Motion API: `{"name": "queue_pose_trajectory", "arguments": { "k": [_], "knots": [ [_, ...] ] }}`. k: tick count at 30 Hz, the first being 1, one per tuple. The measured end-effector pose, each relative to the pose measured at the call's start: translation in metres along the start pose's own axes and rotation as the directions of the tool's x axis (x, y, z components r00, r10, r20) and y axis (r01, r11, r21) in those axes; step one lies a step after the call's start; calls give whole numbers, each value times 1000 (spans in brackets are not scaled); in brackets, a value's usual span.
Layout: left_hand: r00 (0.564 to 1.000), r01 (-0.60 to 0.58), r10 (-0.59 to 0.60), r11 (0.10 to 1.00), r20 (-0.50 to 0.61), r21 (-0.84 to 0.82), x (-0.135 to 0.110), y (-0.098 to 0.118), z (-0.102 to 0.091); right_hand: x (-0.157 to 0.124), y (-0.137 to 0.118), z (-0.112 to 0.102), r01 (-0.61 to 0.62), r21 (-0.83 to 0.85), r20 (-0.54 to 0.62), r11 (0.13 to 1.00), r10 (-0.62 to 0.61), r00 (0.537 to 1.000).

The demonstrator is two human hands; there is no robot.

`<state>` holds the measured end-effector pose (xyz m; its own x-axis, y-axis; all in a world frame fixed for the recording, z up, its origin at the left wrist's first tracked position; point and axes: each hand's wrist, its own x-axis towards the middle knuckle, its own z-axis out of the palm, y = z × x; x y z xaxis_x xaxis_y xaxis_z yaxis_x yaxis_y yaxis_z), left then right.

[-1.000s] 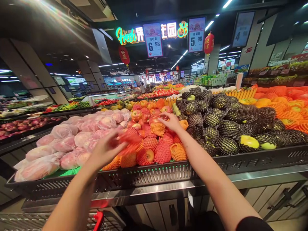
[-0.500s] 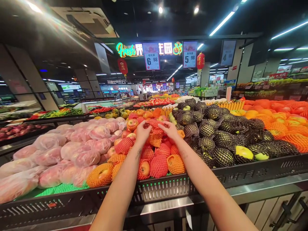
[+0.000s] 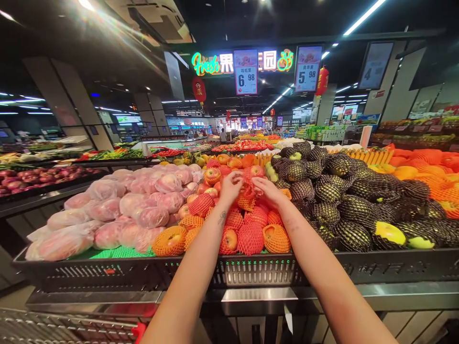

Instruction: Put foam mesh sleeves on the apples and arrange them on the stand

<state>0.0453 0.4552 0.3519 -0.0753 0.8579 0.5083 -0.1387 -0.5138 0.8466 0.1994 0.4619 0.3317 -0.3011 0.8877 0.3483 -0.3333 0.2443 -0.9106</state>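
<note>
Both arms reach out over the apples in the middle of the display. My left hand [image 3: 232, 186] pinches the left side of a red foam net [image 3: 248, 177], and my right hand [image 3: 267, 189] grips its right side with curled fingers. Whether an apple is inside that net I cannot tell. Below and around the hands lie apples in red nets [image 3: 249, 238] and others in orange nets [image 3: 277, 238]. A few bare apples [image 3: 212, 177] show just left of my left hand.
Pink fruit in clear bags [image 3: 138, 205] fills the left side. Fruit in black nets [image 3: 337, 191] is heaped on the right. A black crate rim [image 3: 118, 274] runs along the front, and a metal shopping cart [image 3: 71, 327] stands at lower left.
My view has shifted, so the display sits further right in the picture. The red net, stretched sideways between my hands before, now hangs more upright between them.
</note>
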Motion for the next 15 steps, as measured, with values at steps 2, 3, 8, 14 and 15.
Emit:
{"name": "queue_pose_trajectory", "arguments": {
  "k": [2,3,8,14,15],
  "knots": [
    [999,-23,24,999,-29,49,2,-2,0,-3,-1,1,-2,-7,-6,1000,2,1000],
    [999,-29,32,997,-44,74,3,-3,-1,-3,-2,1,13,-7,-23,1000,-13,1000],
    [990,-20,49,977,-132,212,6,-9,-5,-6,-17,-3,50,236,-73,970,-33,997],
    [957,112,22,890,-288,442,9,-18,-13,-5,-34,-6,41,479,-198,877,62,978],
    [942,152,23,861,-335,485,10,-18,-18,-5,-35,-5,52,475,-218,878,60,974]
  ]
}}
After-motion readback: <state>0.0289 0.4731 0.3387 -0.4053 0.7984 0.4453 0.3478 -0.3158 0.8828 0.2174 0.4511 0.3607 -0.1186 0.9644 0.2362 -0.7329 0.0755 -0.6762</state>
